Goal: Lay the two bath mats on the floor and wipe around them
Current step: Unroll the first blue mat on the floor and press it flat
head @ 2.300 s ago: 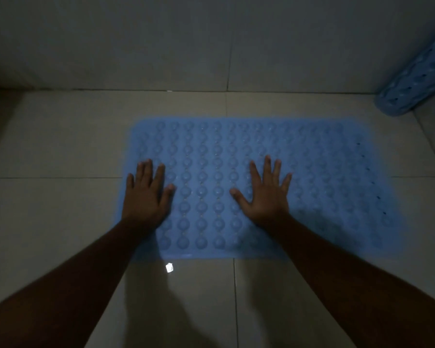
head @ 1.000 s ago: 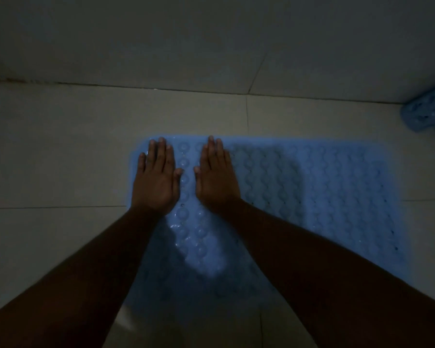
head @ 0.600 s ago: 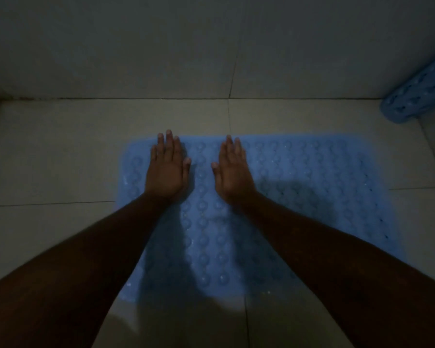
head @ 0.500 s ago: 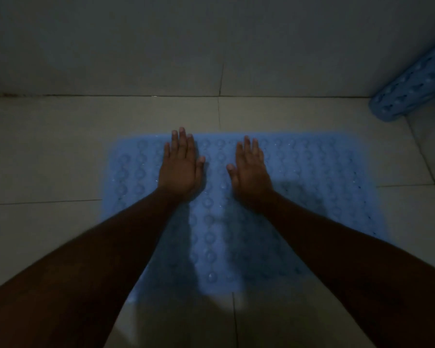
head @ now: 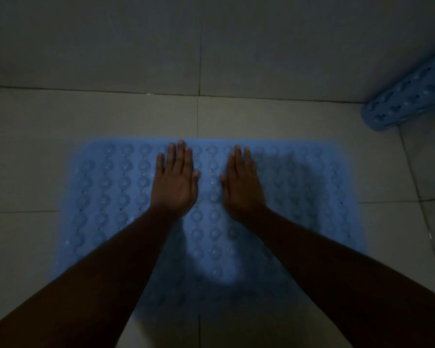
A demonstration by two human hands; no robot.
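A blue bath mat with rows of round bumps lies flat on the tiled floor, its long side parallel to the wall. My left hand rests palm down on the mat's far middle part, fingers straight and together. My right hand lies palm down beside it, a short gap between the thumbs. Neither hand holds anything. A second blue bath mat, rolled up, leans in the right corner, apart from both hands.
The tiled floor is pale with dark grout lines. A tiled wall rises just behind the mat and meets another wall at the right corner. The light is dim, and my arms shadow the mat's near half.
Both hands slid from the mat's near middle up to its far left part, then rightward along the far edge to the middle. The mat stays flat in place.
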